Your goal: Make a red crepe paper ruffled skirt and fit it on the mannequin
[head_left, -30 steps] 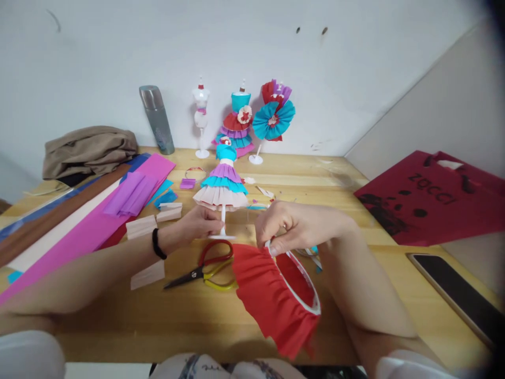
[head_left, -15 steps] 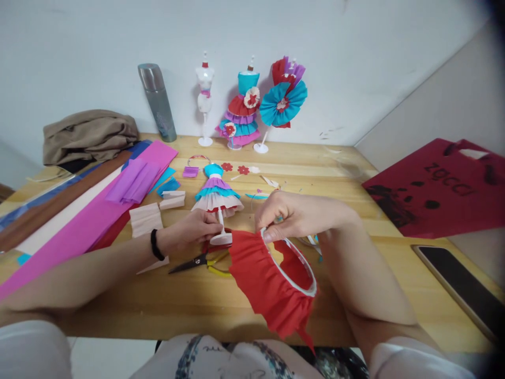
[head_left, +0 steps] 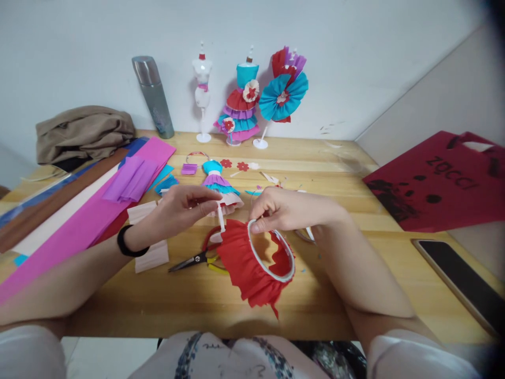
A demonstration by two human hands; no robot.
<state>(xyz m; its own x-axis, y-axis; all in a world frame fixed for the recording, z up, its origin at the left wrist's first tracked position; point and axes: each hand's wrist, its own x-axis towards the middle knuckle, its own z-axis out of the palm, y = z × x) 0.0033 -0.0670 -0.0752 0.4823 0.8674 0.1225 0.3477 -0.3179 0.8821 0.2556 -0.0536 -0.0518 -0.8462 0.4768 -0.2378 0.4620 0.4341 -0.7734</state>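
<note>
My right hand (head_left: 276, 210) pinches the rim of a white ring with a red ruffled crepe-paper skirt (head_left: 248, 268) hanging from it. The ring tilts toward me, its opening showing. My left hand (head_left: 185, 208) is raised in front of the small dress form (head_left: 215, 181), thumb and fingers apart near the lower edge of its skirt. That form wears a blue top and purple, blue and pale pink ruffles; the hand and the red skirt partly hide its stand. Under it, scissors (head_left: 197, 260) with red and yellow handles lie on the table.
Crepe-paper sheets (head_left: 98, 216) lie at the left beside a brown cloth (head_left: 84, 134). A bottle (head_left: 153, 100), a bare dress form (head_left: 202, 95) and two decorated forms (head_left: 240, 108) stand along the wall. At right are a red paper bag (head_left: 430, 184) and a phone (head_left: 457, 279).
My left hand has let go of the dress form's stand and risen, its fingers spreading. My right hand has shifted slightly left and up with the red skirt.
</note>
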